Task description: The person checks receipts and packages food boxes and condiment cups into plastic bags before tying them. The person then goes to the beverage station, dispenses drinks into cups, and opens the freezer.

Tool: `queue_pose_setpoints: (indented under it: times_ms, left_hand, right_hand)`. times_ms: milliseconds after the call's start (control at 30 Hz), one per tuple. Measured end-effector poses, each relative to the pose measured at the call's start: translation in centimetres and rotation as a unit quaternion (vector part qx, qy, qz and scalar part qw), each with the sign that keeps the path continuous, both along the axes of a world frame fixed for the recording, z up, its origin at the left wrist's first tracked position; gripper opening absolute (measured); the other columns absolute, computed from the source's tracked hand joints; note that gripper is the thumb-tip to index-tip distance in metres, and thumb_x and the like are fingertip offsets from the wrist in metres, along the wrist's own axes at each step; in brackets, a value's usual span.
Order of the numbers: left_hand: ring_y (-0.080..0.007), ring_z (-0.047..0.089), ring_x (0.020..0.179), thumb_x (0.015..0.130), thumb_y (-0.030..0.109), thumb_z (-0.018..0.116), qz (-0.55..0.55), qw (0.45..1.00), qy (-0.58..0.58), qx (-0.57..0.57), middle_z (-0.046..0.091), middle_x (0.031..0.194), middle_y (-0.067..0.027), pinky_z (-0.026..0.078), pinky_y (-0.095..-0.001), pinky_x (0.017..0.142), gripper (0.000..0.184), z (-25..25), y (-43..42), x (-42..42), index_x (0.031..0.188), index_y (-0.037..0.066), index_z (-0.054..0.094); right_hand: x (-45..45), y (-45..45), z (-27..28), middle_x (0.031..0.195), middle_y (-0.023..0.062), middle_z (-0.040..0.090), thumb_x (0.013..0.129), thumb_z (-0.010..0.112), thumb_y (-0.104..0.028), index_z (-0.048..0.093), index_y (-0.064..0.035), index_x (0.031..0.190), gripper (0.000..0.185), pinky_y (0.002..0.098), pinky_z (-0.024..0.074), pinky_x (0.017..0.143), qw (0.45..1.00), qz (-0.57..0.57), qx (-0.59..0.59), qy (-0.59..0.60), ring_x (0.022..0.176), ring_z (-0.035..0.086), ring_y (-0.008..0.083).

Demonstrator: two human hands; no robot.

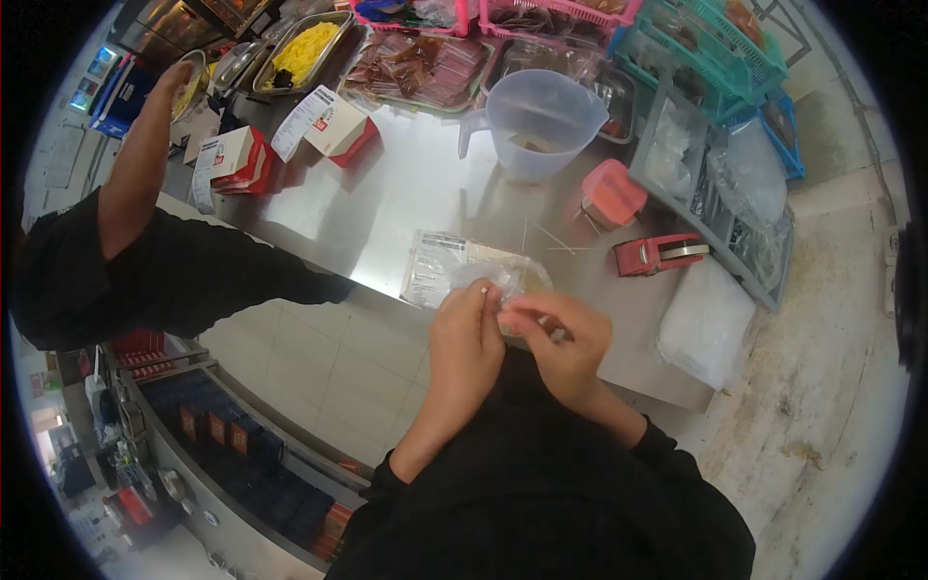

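My left hand point(466, 333) is closed on the gathered top of a clear plastic bag point(522, 275) at the front edge of the steel table. Close beside it, my right hand point(563, 343) pinches the same bag with thumb and fingertips. A small white tip shows between the left fingers; what it is I cannot make out. Behind the bag lies a printed paper slip point(425, 271), partly covered by it. Several thin white sticks point(553, 239) are scattered on the table just beyond my hands. The bag's contents are mostly hidden.
A translucent measuring jug point(541, 121), a pink-lidded tub point(614, 191) and a red tape dispenser point(661, 254) stand ahead and right. Plastic bags point(708, 319) lie at the right edge. Boxes with receipts point(338, 126) stand left, near a co-worker's arm point(135, 174). Baskets of packets point(420, 68) line the back.
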State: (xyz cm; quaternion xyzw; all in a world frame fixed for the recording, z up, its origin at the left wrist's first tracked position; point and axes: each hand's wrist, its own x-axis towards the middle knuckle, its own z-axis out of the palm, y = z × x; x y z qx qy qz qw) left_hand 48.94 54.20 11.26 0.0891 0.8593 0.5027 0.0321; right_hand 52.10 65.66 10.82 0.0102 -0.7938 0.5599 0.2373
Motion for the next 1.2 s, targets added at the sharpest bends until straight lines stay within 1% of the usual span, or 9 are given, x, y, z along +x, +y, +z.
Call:
queue_pose_setpoints:
  times_ms: [67, 267, 533, 667, 767, 967, 1033, 1133, 1200]
  left_hand:
    - [-0.0365, 0.046, 0.063, 0.088, 0.006, 0.045, 0.000, 0.998, 0.052, 0.018, 0.046, 0.065, -0.0187, 0.037, -0.0398, 0.057, 0.012, -0.4, 0.0, 0.1, 0.081, -0.003, 0.049]
    - [-0.0378, 0.049, 0.068, 0.088, 0.003, 0.042, -0.021, 0.997, -0.023, 0.068, 0.048, 0.070, -0.0203, 0.038, -0.0411, 0.059, 0.010, -0.3, -0.6, 0.0, 0.083, -0.003, 0.048]
    - [-0.0367, 0.050, 0.070, 0.081, -0.003, 0.046, -0.022, 0.999, 0.014, 0.023, 0.050, 0.071, -0.0190, 0.039, -0.0408, 0.060, 0.005, -0.3, -0.7, -0.2, 0.085, -0.002, 0.048]
    - [-0.0365, 0.051, 0.070, 0.081, -0.003, 0.047, -0.030, 0.997, 0.068, -0.004, 0.050, 0.071, -0.0187, 0.039, -0.0412, 0.060, 0.005, -0.7, -0.6, -0.2, 0.086, -0.002, 0.049]
    - [-0.0316, 0.047, 0.059, 0.088, 0.001, 0.040, -0.016, 0.998, 0.055, 0.032, 0.046, 0.067, -0.0179, 0.036, -0.0343, 0.054, 0.010, -1.0, -0.6, -0.2, 0.081, -0.004, 0.046]
    - [-0.0328, 0.048, 0.061, 0.088, 0.001, 0.042, -0.014, 0.997, 0.068, 0.034, 0.047, 0.068, -0.0181, 0.038, -0.0352, 0.055, 0.008, -1.3, -0.4, -0.2, 0.083, -0.004, 0.047]
    - [-0.0351, 0.051, 0.070, 0.079, -0.005, 0.049, -0.035, 0.997, 0.073, 0.002, 0.052, 0.074, -0.0183, 0.041, -0.0413, 0.061, 0.014, -1.3, -0.6, -0.1, 0.094, -0.004, 0.050]
    - [-0.0332, 0.051, 0.069, 0.080, -0.004, 0.048, -0.023, 0.990, 0.137, -0.018, 0.052, 0.075, -0.0163, 0.041, -0.0387, 0.061, 0.006, -1.4, -0.2, -0.1, 0.086, -0.004, 0.050]
    - [-0.0310, 0.051, 0.072, 0.076, -0.005, 0.050, -0.051, 0.982, 0.176, -0.046, 0.052, 0.078, -0.0145, 0.041, -0.0382, 0.063, 0.012, -2.0, -0.4, -0.1, 0.087, -0.002, 0.050]
  right_hand:
    - [-1.0, -0.1, -0.5, 0.079, 0.0029, 0.065, 0.075, 0.066, 0.000, 0.065, -0.0011, 0.084, 0.009, 0.0187, 0.0360, 0.042, 0.990, 0.047, -0.111, -0.076, 0.058, 0.053, 0.0045]
    - [-1.1, 0.1, 0.5, 0.077, 0.0035, 0.063, 0.075, 0.065, 0.001, 0.066, -0.0006, 0.084, 0.010, 0.0174, 0.0400, 0.045, 0.973, 0.088, -0.149, -0.156, 0.063, 0.056, 0.0048]
    - [-1.4, -0.4, 0.3, 0.076, 0.0037, 0.061, 0.075, 0.066, 0.000, 0.066, -0.0003, 0.083, 0.009, 0.0175, 0.0433, 0.048, 0.970, 0.079, -0.170, -0.155, 0.066, 0.057, 0.0055]
    - [-1.6, -0.8, 0.0, 0.077, 0.0040, 0.060, 0.075, 0.065, 0.000, 0.065, 0.0007, 0.083, 0.007, 0.0179, 0.0456, 0.050, 0.965, 0.064, -0.201, -0.157, 0.067, 0.057, 0.0062]
    - [-1.4, -0.3, -0.3, 0.081, 0.0051, 0.061, 0.079, 0.060, 0.004, 0.061, 0.0034, 0.084, 0.005, 0.0177, 0.0480, 0.056, 0.956, 0.108, -0.215, -0.167, 0.072, 0.058, 0.0069]
    - [-1.6, -0.5, -0.2, 0.077, 0.0036, 0.059, 0.076, 0.064, 0.001, 0.063, 0.0019, 0.082, 0.007, 0.0189, 0.0488, 0.055, 0.952, 0.085, -0.239, -0.169, 0.068, 0.058, 0.0065]
    - [-1.7, -0.5, -0.1, 0.078, 0.0036, 0.059, 0.076, 0.064, 0.001, 0.063, 0.0017, 0.083, 0.007, 0.0189, 0.0491, 0.055, 0.954, 0.083, -0.232, -0.172, 0.069, 0.058, 0.0067]
    - [-1.7, -0.9, -0.4, 0.078, 0.0035, 0.059, 0.077, 0.064, 0.001, 0.064, 0.0012, 0.084, 0.007, 0.0188, 0.0493, 0.056, 0.957, 0.070, -0.236, -0.156, 0.070, 0.058, 0.0070]
    - [-1.6, -0.9, -0.4, 0.078, 0.0035, 0.060, 0.078, 0.064, 0.001, 0.064, 0.0010, 0.086, 0.007, 0.0186, 0.0492, 0.056, 0.957, 0.063, -0.245, -0.138, 0.071, 0.058, 0.0072]
